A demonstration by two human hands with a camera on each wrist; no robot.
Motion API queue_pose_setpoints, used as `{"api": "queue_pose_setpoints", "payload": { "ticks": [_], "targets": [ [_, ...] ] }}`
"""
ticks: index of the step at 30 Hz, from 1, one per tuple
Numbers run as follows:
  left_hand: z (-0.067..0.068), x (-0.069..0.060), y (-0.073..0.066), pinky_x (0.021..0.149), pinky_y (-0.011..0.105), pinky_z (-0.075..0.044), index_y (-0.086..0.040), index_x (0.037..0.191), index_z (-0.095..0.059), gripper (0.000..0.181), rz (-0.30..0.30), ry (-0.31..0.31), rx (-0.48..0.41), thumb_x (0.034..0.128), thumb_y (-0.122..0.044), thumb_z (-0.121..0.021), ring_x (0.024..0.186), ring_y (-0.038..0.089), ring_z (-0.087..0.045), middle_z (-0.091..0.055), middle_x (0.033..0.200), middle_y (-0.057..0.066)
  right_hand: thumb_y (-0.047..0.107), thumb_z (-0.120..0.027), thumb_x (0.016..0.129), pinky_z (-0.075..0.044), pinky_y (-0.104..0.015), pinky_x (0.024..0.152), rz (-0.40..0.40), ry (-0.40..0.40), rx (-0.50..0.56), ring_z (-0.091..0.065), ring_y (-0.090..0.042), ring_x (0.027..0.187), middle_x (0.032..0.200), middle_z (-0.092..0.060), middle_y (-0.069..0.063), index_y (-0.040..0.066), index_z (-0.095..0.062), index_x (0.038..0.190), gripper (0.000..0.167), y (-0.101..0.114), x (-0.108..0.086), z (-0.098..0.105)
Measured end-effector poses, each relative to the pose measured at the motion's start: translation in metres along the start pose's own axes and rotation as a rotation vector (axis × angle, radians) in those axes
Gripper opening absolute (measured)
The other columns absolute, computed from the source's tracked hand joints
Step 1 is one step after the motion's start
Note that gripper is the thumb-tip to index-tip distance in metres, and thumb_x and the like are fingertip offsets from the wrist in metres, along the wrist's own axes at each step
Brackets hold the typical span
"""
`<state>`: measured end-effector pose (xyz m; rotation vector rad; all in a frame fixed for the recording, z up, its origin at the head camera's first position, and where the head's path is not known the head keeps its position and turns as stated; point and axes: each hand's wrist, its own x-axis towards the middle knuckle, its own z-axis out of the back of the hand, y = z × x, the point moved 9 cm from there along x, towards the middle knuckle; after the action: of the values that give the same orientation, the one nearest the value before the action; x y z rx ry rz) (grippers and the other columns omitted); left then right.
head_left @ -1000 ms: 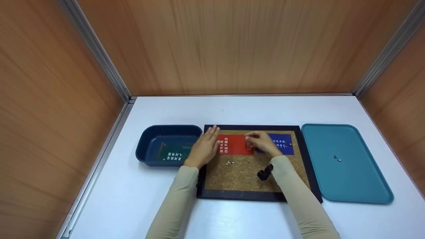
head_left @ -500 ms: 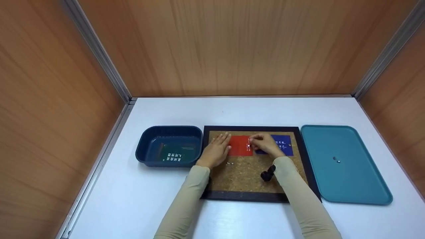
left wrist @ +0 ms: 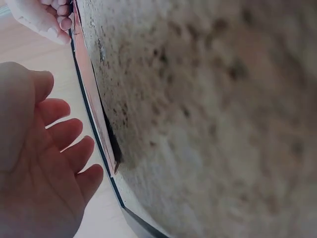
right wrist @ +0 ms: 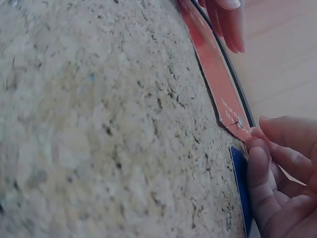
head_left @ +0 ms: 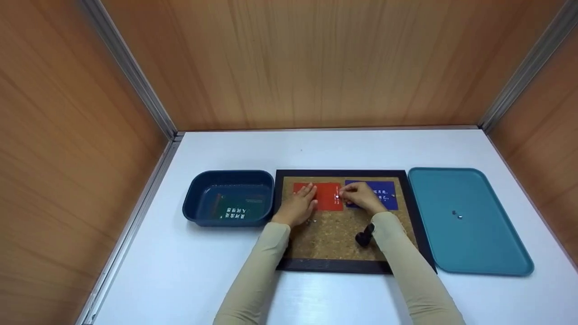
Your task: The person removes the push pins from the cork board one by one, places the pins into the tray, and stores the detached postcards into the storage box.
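A red card [head_left: 326,197] with white writing lies on the framed corkboard [head_left: 334,239]. My left hand [head_left: 296,206] is over its left part, fingers extended; contact is unclear. My right hand [head_left: 362,197] pinches the card's right edge between thumb and fingertip, beside a silver tack [right wrist: 240,121] standing in the card. The right wrist view shows this pinch close up, with a blue card [right wrist: 240,173] below it. In the head view that blue card [head_left: 384,192] is partly under my right hand, with a small tack near its right edge.
A dark blue bin [head_left: 198,216] holding a green card [head_left: 244,205] stands left of the board. On the right, a teal tray [head_left: 478,243] bears two small tacks [head_left: 459,217]. Small silver pieces [head_left: 314,221] lie on the cork near my left hand.
My left hand has moved right, from the board's left side onto the red card. My right hand has shifted slightly right, and the tack by the card's right edge is now visible.
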<state>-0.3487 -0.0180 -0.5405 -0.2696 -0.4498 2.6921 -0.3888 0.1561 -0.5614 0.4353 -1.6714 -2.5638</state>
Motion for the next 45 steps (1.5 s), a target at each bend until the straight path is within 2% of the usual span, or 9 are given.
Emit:
{"api": "queue_pose_setpoints", "payload": {
  "ticks": [8, 13, 26, 41, 45],
  "targets": [
    [-0.005, 0.001, 0.001, 0.121, 0.041, -0.021, -0.014, 0.153, -0.025, 0.052, 0.039, 0.058, 0.01, 0.1059, -0.034, -0.03, 0.149, 0.021, -0.018, -0.02, 0.16, 0.003, 0.014, -0.064, 0.091, -0.053, -0.024, 0.068, -0.007, -0.013, -0.061, -0.061, -0.01, 0.075, 0.095, -0.07, -0.01, -0.001, -0.07, 0.106, 0.022, 0.001, 0.001, -0.002],
    [-0.008, 0.002, -0.001, 0.121, 0.04, -0.02, -0.011, 0.152, -0.026, 0.051, 0.041, 0.085, 0.031, 0.1059, -0.032, -0.03, 0.149, 0.021, -0.016, -0.02, 0.16, 0.005, 0.011, -0.064, 0.09, -0.053, -0.025, 0.069, 0.003, -0.013, -0.081, -0.061, -0.01, 0.076, 0.094, -0.07, -0.01, -0.001, -0.07, 0.105, 0.02, 0.001, -0.001, -0.004],
    [-0.008, 0.0, -0.002, 0.121, 0.042, -0.019, -0.007, 0.151, -0.027, 0.05, 0.025, 0.107, 0.002, 0.1061, -0.029, -0.03, 0.149, 0.023, -0.015, -0.019, 0.16, 0.008, 0.012, -0.062, 0.091, -0.051, -0.025, 0.069, -0.019, -0.014, -0.159, -0.06, -0.011, 0.078, 0.096, -0.07, -0.011, 0.0, -0.07, 0.102, 0.018, 0.002, -0.001, -0.008],
    [-0.012, 0.002, -0.001, 0.122, 0.043, -0.016, -0.009, 0.153, -0.024, 0.052, 0.046, 0.135, 0.012, 0.1061, -0.031, -0.027, 0.15, 0.021, -0.012, -0.016, 0.161, 0.005, 0.012, -0.063, 0.091, -0.047, -0.022, 0.063, 0.045, -0.038, -0.226, -0.056, -0.01, 0.069, 0.087, -0.069, -0.009, 0.0, -0.07, 0.092, 0.014, 0.011, -0.004, -0.009],
    [-0.012, 0.003, 0.0, 0.122, 0.044, -0.017, -0.009, 0.153, -0.024, 0.051, 0.045, 0.139, 0.002, 0.1062, -0.031, -0.027, 0.15, 0.022, -0.012, -0.017, 0.161, 0.006, 0.009, -0.06, 0.091, -0.048, -0.023, 0.062, 0.066, -0.035, -0.224, -0.056, -0.01, 0.068, 0.083, -0.069, -0.008, 0.001, -0.07, 0.088, 0.013, 0.012, -0.004, -0.01]
  ]
}}
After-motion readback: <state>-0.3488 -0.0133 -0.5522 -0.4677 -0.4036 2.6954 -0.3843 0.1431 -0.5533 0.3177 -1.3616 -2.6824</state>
